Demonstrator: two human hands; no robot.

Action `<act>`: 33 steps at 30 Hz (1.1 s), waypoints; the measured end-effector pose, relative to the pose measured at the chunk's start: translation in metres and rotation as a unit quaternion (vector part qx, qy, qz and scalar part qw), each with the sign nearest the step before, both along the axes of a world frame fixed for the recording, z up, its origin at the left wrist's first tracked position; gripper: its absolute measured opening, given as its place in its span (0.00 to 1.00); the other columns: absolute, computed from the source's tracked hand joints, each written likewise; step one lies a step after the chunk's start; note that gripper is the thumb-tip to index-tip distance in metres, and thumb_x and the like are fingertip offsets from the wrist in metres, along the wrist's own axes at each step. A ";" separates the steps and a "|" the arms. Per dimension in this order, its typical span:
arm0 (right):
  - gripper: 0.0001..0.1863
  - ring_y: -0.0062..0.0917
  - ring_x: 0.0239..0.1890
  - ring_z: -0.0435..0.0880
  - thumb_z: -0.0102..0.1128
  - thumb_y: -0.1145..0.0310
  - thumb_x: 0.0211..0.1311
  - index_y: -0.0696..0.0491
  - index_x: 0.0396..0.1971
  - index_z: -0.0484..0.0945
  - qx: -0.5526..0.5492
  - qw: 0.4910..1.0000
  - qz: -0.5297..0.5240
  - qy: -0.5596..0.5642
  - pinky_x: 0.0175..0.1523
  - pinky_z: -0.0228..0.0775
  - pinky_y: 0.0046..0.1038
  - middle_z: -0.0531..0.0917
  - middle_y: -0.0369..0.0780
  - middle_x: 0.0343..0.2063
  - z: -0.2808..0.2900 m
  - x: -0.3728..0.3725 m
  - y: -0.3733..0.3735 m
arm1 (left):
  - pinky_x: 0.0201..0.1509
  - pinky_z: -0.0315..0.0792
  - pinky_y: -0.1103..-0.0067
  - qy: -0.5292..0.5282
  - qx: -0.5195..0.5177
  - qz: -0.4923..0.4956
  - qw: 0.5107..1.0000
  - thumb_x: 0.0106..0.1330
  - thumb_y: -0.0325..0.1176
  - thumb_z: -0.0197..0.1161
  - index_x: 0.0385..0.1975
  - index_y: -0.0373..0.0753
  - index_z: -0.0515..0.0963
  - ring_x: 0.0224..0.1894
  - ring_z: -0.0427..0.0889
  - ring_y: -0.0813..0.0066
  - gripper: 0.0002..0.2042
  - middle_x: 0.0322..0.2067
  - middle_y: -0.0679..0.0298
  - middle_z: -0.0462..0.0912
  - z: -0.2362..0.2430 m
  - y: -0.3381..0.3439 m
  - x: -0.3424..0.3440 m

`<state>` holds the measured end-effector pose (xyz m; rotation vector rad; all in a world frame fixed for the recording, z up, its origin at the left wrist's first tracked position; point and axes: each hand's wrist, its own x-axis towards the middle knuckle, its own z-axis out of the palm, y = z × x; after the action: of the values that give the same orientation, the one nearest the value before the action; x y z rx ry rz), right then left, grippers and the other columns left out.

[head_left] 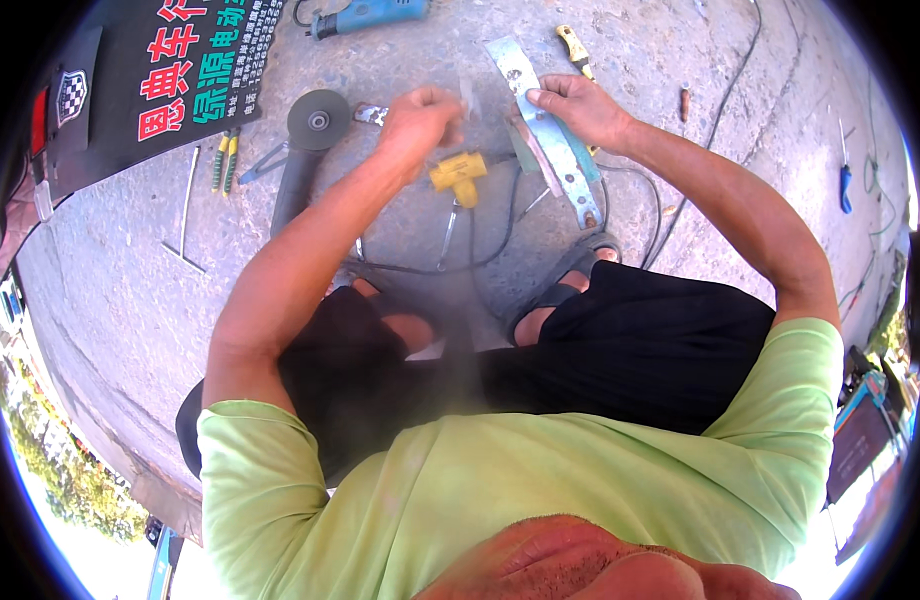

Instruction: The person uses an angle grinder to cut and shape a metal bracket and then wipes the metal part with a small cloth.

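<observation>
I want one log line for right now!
left hand: curled, grip unclear | right hand: holds metal strip | nearby: grinder, pliers

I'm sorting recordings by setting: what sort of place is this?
Probably an outdoor repair spot: an angle grinder and a T-shaped metal tool lie on the rough, concrete-like ground, and sunlit foliage shows at the lower left.

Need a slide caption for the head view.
Right hand grips a long metal strip, left hand nearby, with a disc grinder and pliers on the ground.
</observation>
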<state>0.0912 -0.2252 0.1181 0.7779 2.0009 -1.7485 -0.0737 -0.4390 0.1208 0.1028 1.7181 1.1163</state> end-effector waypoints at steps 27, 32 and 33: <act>0.22 0.23 0.47 0.81 0.57 0.53 0.75 0.56 0.53 0.83 -0.018 0.981 0.181 -0.062 0.58 0.73 0.30 0.86 0.38 0.44 0.024 -0.039 -0.002 | 0.50 0.77 0.66 0.117 -0.138 -0.190 0.965 0.57 0.48 0.74 0.54 0.33 0.73 0.46 0.84 0.60 0.31 0.48 0.52 0.83 -0.020 -0.194 -0.128; 0.22 0.26 0.47 0.82 0.58 0.54 0.74 0.56 0.55 0.83 -0.006 0.974 0.218 -0.058 0.58 0.73 0.32 0.86 0.40 0.46 0.016 -0.051 -0.001 | 0.43 0.79 0.70 -0.089 -0.004 0.023 0.996 0.62 0.44 0.71 0.57 0.35 0.70 0.38 0.84 0.69 0.29 0.43 0.56 0.81 -0.019 -0.203 -0.113; 0.23 0.26 0.47 0.82 0.58 0.54 0.74 0.55 0.56 0.83 -0.002 0.972 0.228 -0.061 0.58 0.73 0.32 0.86 0.40 0.46 0.013 -0.053 0.000 | 0.43 0.80 0.70 -0.091 0.000 0.033 0.995 0.62 0.43 0.71 0.58 0.34 0.69 0.38 0.84 0.69 0.29 0.42 0.56 0.81 -0.018 -0.203 -0.111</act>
<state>0.0378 -0.2253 0.1311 0.3690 1.9046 -1.4027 -0.1843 -0.6424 0.1028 -0.0545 1.5673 1.1385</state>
